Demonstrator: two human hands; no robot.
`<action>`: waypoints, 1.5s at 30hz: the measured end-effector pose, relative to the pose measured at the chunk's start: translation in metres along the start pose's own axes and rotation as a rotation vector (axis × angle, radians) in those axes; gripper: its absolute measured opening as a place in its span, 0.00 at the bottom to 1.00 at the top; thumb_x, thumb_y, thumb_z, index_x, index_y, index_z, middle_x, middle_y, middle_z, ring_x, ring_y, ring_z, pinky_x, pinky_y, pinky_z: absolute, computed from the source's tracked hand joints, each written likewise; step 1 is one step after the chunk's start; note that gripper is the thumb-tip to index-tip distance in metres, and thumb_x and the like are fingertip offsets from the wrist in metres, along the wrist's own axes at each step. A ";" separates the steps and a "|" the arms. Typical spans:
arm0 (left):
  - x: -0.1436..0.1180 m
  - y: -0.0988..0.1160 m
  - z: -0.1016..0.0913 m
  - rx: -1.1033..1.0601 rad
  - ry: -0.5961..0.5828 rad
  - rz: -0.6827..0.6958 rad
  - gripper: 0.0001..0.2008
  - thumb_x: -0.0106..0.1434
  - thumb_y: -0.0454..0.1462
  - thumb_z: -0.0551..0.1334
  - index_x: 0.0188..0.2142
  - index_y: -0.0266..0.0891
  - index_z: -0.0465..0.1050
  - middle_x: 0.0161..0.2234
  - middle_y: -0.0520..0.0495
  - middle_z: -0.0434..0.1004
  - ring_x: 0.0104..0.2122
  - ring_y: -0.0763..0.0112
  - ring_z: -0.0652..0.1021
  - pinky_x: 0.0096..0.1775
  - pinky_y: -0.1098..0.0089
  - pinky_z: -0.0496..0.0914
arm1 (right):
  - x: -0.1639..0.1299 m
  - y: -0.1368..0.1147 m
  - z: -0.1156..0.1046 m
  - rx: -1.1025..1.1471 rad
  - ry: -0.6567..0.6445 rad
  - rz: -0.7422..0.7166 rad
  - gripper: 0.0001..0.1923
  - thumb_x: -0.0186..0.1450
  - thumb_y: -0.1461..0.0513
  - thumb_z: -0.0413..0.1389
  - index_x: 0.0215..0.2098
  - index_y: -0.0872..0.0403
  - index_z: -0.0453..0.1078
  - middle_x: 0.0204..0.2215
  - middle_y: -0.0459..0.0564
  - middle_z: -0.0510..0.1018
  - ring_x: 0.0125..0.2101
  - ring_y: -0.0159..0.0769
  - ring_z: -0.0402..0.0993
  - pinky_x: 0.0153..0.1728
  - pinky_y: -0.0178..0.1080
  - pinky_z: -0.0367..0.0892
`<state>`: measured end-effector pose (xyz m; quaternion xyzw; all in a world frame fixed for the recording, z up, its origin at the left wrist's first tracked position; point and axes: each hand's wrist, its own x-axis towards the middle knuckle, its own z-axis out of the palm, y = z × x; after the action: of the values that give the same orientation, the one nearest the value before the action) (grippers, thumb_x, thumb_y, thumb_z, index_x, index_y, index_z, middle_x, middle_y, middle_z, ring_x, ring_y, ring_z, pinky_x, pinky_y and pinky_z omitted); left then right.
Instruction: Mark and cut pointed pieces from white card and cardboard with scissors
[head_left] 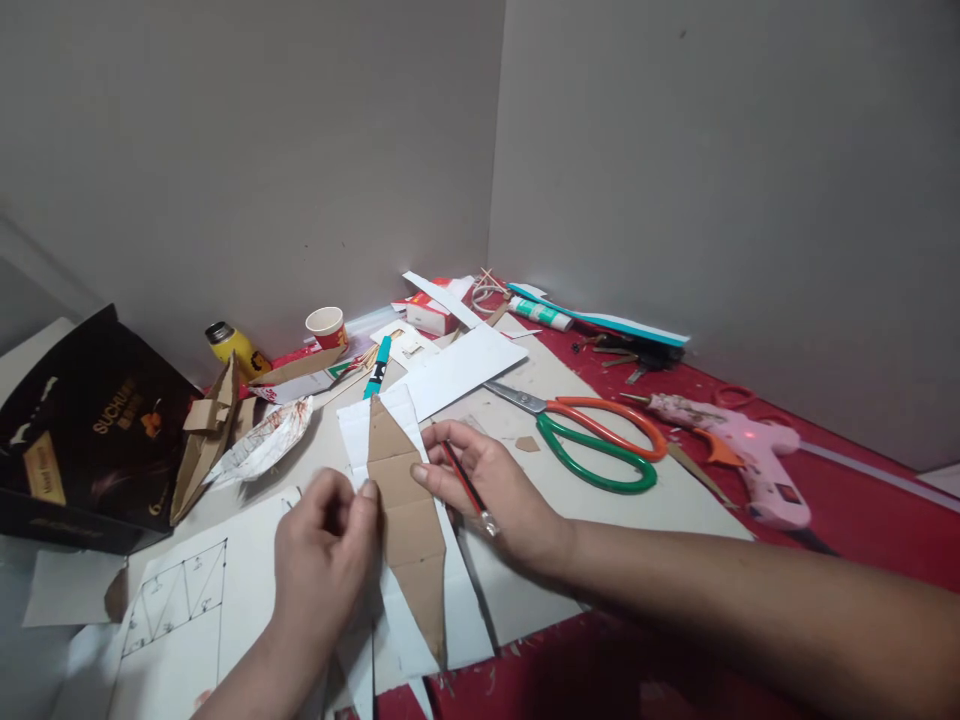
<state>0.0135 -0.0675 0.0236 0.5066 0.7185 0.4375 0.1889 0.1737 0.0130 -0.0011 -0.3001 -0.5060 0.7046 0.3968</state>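
Paper cup (pixel 327 326) stands upright at the back of the counter (pixel 705 495), its inside hidden from this angle; the yellow bottle (pixel 234 346) leans beside it, and the dark box (pixel 90 430) sits far left, contents not visible. Centre stage, the brown cardboard piece (pixel 403 520) lies flat on white card (pixel 420 560). Left hand (pixel 322 560) has its fingers curled together, thumb tip pressing the cardboard's left edge. Right hand (pixel 495 490) clamps a red-and-black pencil (pixel 463 480) between thumb and fingers, one fingertip touching the cardboard's right edge. Scissors (pixel 592 435) and the pink glue gun (pixel 742 450) lie to the right.
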 end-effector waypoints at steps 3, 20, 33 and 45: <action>0.012 0.005 -0.007 -0.215 -0.011 -0.091 0.14 0.62 0.48 0.63 0.42 0.44 0.70 0.34 0.53 0.72 0.31 0.71 0.71 0.29 0.74 0.65 | -0.003 -0.002 0.002 0.005 -0.030 0.022 0.18 0.56 0.56 0.66 0.38 0.52 0.64 0.28 0.40 0.68 0.26 0.30 0.65 0.28 0.33 0.61; 0.023 0.003 0.007 -0.789 -0.374 -0.374 0.16 0.62 0.40 0.68 0.48 0.36 0.79 0.42 0.39 0.85 0.39 0.58 0.83 0.44 0.61 0.75 | -0.003 0.003 0.002 0.054 -0.117 0.040 0.16 0.56 0.60 0.66 0.36 0.53 0.64 0.28 0.40 0.69 0.25 0.27 0.65 0.27 0.31 0.62; 0.010 0.001 0.013 -0.691 -0.414 -0.340 0.16 0.62 0.42 0.68 0.48 0.41 0.79 0.41 0.44 0.85 0.41 0.59 0.82 0.37 0.68 0.75 | 0.006 0.000 0.000 0.016 -0.027 0.002 0.20 0.57 0.48 0.65 0.34 0.52 0.65 0.21 0.37 0.68 0.17 0.26 0.62 0.18 0.30 0.59; -0.001 0.006 0.014 -0.611 -0.478 -0.297 0.16 0.63 0.43 0.66 0.50 0.44 0.77 0.45 0.47 0.84 0.45 0.60 0.80 0.42 0.68 0.74 | 0.006 -0.007 -0.001 0.181 -0.021 -0.033 0.17 0.54 0.52 0.69 0.35 0.52 0.73 0.28 0.41 0.76 0.33 0.32 0.71 0.38 0.34 0.67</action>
<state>0.0271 -0.0611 0.0203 0.4053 0.5569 0.4687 0.5531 0.1731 0.0201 0.0048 -0.2474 -0.4492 0.7439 0.4284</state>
